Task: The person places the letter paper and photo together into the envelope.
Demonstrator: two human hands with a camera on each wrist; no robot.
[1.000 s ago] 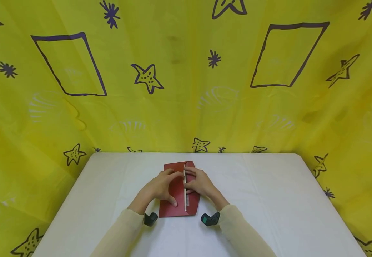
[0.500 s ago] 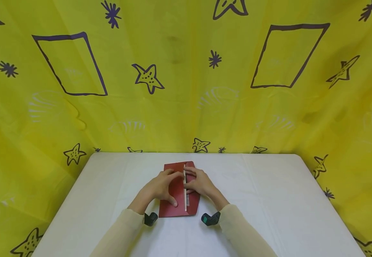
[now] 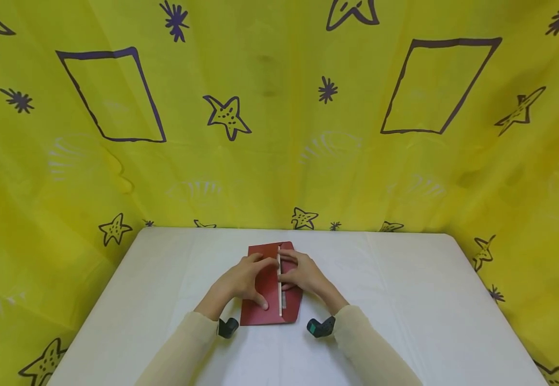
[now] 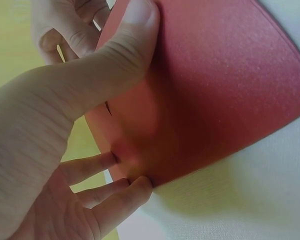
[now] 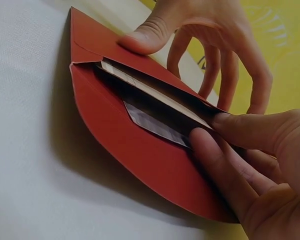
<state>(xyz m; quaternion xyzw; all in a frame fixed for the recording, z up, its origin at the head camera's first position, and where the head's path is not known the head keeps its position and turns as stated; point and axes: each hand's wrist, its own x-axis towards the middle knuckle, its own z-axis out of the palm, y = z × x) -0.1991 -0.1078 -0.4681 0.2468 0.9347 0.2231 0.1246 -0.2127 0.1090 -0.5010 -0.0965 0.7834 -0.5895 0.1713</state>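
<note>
A red envelope [image 3: 255,316] lies on the table, its flap [image 5: 135,155] spread open to the right. Out of its mouth shows the pale edge of a card [image 5: 155,94], and beside that a grey printed slip [image 5: 155,124]. With thumb and fingers apart, my left hand [image 3: 242,280] grips the envelope's body; in the left wrist view the thumb rests on the red face and fingertips touch its edge. My right hand [image 3: 304,274] reaches over the flap and pinches the card's edge at the mouth. The rest of the card is hidden inside.
The white tabletop [image 3: 381,289] extends around the envelope. Behind and on both sides hangs a yellow curtain [image 3: 279,177] with starfish drawings. Both wrists wear a small black camera [image 3: 228,327].
The head view has shifted slightly. Both hands, the envelope and the card keep nearly the same positions relative to one another.
</note>
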